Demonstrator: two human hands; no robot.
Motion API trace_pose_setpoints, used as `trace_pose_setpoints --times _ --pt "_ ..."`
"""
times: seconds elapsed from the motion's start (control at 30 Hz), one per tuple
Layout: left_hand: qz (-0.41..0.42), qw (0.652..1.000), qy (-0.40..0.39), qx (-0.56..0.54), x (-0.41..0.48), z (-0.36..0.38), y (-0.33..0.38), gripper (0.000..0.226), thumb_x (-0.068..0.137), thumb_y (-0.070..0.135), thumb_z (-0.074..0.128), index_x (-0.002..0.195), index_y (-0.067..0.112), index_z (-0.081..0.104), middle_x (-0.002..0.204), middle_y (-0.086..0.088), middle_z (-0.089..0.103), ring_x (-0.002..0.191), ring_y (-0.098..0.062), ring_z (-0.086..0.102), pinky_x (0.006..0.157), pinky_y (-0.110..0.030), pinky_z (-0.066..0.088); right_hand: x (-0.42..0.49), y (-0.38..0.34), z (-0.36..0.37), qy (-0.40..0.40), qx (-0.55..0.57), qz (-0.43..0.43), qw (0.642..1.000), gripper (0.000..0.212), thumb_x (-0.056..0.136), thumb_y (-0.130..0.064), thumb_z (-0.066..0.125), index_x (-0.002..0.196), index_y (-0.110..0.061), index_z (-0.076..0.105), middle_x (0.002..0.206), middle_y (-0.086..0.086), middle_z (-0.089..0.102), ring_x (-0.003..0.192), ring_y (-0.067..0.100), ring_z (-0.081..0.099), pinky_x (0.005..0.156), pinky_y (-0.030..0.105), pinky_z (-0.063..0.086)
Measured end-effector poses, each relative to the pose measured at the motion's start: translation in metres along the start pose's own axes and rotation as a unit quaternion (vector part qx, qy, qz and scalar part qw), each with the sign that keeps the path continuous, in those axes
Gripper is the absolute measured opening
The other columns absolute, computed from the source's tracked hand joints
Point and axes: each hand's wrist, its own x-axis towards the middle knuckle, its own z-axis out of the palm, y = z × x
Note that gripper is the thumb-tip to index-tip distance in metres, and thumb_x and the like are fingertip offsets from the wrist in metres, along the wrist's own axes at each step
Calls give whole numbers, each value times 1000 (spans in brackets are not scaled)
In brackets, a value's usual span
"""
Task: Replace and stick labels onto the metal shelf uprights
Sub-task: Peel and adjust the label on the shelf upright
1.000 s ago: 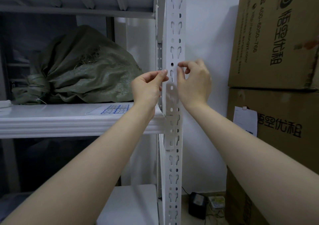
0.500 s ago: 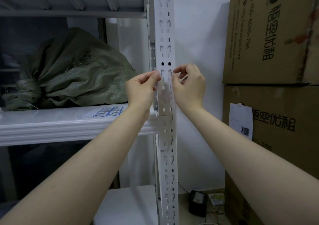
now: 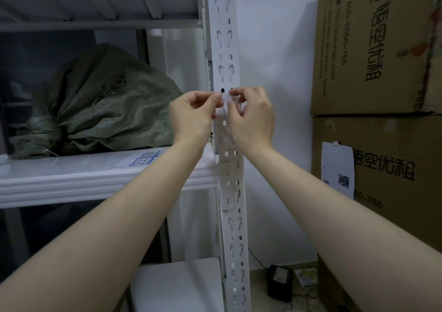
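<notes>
Upright (image 3: 235, 252): white painted metal, vertical. It is punched with paired keyhole slots and small round holes along its whole visible length.

Label (image 3: 229, 192): a long, narrow, pale, semi-translucent strip lying down the front face of the upright. The slots show faintly through it. Its lower edge is rounded and sits below the shelf board (image 3: 71, 180). Its top end is at hand level.

Left hand (image 3: 191, 118): thumb and forefinger are pinched narrow on the label's top left corner, at the upright's left edge.
Right hand (image 3: 253, 118): thumb and forefinger are pinched on the top right corner, and the other fingers are curled.

Open room: a strip of bare white wall (image 3: 275, 48) lies to the right of the upright. Beyond it are two stacked cardboard boxes (image 3: 373, 48), matte brown with black print. The lower box carries a white paper slip (image 3: 337, 168).

To the left, the shelf board's ribbed front edge meets the upright. A printed sheet (image 3: 141, 161) with a blue grid lies flat on the board near that edge. Further back on the board is a green woven sack (image 3: 105, 111), coarse and crumpled.

On the floor to the right of the upright's base is a black adapter (image 3: 278, 285) with a cord.
</notes>
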Motion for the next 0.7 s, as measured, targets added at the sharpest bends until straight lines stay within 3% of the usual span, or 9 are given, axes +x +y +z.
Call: trace_pose_setpoints --times 0.4,0.5,0.7 --pt "4 999 -14 32 1 -18 0 15 75 6 81 84 10 70 76 1 69 64 1 63 64 -11 53 -2 -11 0 24 -46 41 998 19 90 -23 56 106 -24 66 108 -3 57 80 17 61 66 24 38" --pt "0 999 -13 32 1 -18 -2 13 76 9 80 83 13 70 77 2 68 67 -2 62 63 -12 51 -2 -15 -2 19 -76 34 996 22 91 -24 55 109 -24 67 109 -1 58 87 18 61 69 25 42" --pt "-3 999 -27 35 -2 -19 1 5 83 16 75 85 13 71 75 5 69 59 7 59 57 -9 47 -3 -23 -5 -5 -128 33 991 28 92 -26 51 117 -22 62 115 -1 55 90 23 61 69 25 33"
